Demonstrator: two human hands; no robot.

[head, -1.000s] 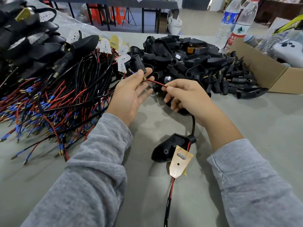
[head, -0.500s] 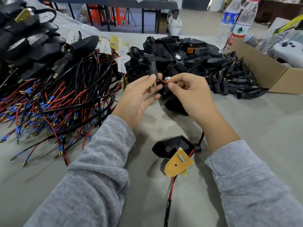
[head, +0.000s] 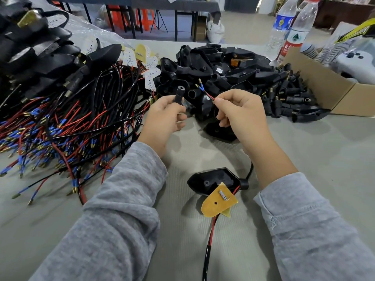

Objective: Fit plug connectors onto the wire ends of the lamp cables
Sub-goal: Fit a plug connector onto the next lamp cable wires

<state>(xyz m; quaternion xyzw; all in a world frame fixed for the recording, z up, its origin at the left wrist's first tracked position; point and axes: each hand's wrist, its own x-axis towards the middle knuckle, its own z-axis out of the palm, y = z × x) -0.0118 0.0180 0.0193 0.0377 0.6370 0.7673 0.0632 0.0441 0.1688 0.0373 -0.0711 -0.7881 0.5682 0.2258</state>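
**Connector and wire ends held apart, ready to mate**

Left hand (head: 162,116) grips a small black tubular plug connector (head: 179,95) between thumb and curled fingers. The connector stands nearly upright, open bore turned up and toward the camera, probably so the hole can be seen and aimed at.

Right hand (head: 241,110) pinches a thin red-and-blue wire pair (head: 205,92) just behind its tips. Two brass-tipped ends fan out up and to the left, pointing toward the connector but well short of it. Nothing is inserted yet. Holding so close to the tips likely keeps the soft wires stiff enough to push in.

The cable runs down behind the right wrist to a black faceted plastic lamp housing (head: 213,179) lying on the grey worktop (head: 314,159) between the forearms. A yellow shield-shaped circuit board (head: 217,203) rests against the housing, with a red and black lead running off toward the camera.

Supplies are in reach. At left sprawls a tangle of red, black and blue cables with brass ends (head: 60,126). Behind the hands sits a heap of black lamp housings and connectors (head: 223,65). At right is a brown cardboard box (head: 328,94), with two clear water bottles (head: 292,27) beyond.

Judged next step: bring tips and bore together and line them up.
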